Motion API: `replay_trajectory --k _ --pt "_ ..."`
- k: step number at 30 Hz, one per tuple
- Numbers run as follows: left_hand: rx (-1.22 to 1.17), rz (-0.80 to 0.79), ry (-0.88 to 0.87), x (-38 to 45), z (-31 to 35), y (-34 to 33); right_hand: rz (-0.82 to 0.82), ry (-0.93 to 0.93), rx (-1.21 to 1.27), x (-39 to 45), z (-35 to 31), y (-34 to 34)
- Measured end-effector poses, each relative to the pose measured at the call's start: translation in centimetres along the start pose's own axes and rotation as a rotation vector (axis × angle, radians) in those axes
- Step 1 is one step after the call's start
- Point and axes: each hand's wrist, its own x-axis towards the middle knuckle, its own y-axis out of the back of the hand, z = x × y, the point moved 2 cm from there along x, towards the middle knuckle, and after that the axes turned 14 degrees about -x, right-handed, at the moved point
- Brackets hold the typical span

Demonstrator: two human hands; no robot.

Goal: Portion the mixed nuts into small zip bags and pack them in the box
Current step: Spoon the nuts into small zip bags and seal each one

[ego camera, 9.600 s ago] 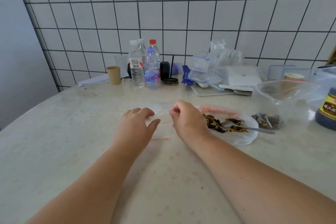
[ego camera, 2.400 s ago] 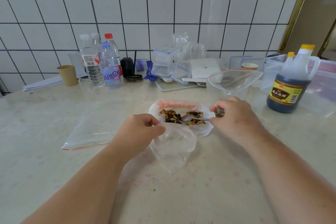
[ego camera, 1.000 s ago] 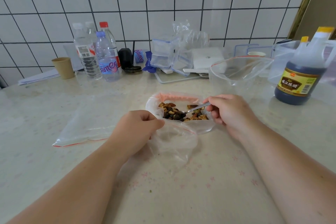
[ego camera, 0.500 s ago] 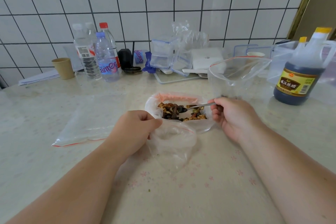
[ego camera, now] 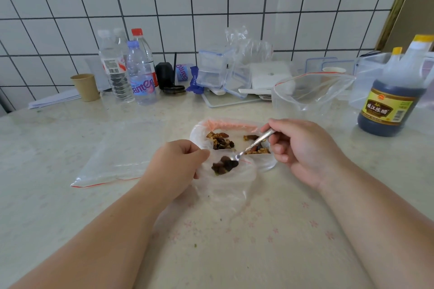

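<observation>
A small clear zip bag [ego camera: 229, 186] lies open-mouthed at the table's middle, and my left hand [ego camera: 177, 162] pinches its left rim. Inside its mouth sits a little heap of dark nuts [ego camera: 223, 166]. My right hand [ego camera: 303, 150] grips a metal spoon [ego camera: 254, 143], whose bowl tips into that bag's mouth. Just behind lies the open supply bag [ego camera: 231, 124] with a pink zip strip, holding mixed nuts [ego camera: 220, 141]. A flat empty zip bag [ego camera: 117, 159] lies to the left.
A large open zip bag [ego camera: 310, 91] stands at the back right beside a dark vinegar bottle [ego camera: 394, 98]. Water bottles [ego camera: 131, 70], a paper cup [ego camera: 85, 87] and clear lidded boxes [ego camera: 218, 70] line the tiled wall.
The spoon has come out of the supply bag toward me and tipped a scoop of nuts into the small bag. My left hand still pinches the bag's rim.
</observation>
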Motion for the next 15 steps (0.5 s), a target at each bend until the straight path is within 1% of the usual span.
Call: replay_trajectory --k 4,6,8,11,13,15 --pt "-0.017 -0.003 -0.001 0.0 0.0 -0.1 -0.122 0.202 -0.176 -0.4 0.2 -0.3" --pt "-0.018 -0.003 0.000 0.0 0.0 0.0 -0.137 0.280 -0.199 -0.4 0.0 -0.2" --pt "-0.006 -0.006 0.000 -0.1 0.0 0.0 -0.045 0.307 -0.149 -0.2 -0.2 0.4" --pt "-0.017 -0.012 0.006 -0.1 0.0 0.0 0.171 0.304 -0.096 0.1 -0.4 1.5" --pt "-0.018 -0.007 0.009 -0.1 0.0 -0.1 0.298 0.296 -0.204 0.2 -0.2 1.8" --pt "-0.009 -0.001 0.010 0.0 -0.1 -0.1 0.365 0.282 -0.396 0.3 0.2 1.7"
